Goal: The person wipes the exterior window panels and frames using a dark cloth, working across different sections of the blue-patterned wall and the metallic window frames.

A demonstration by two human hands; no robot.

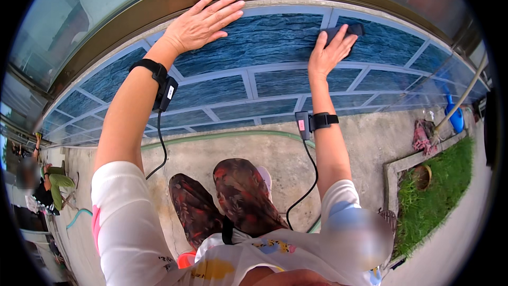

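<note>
A wall faced with blue stone-patterned tiles (254, 39) and pale joints curves across the view below a brown window frame (158, 6). My left hand (204, 22) rests flat at the top edge of the tiles, near the frame's corner, fingers spread, holding nothing. To the right, my right hand (335, 47) presses a dark cloth (355, 29) against the upper tiles, across a vertical joint. Part of the cloth is hidden under the fingers. Both wrists wear black straps with small cabled boxes.
A green hose (238, 133) runs along the concrete at the wall's foot. On the right are a mop (424, 137) with a long handle, a blue plastic object (453, 117), and a curbed grass bed (436, 198) with a pot. Another person (51, 184) sits far left.
</note>
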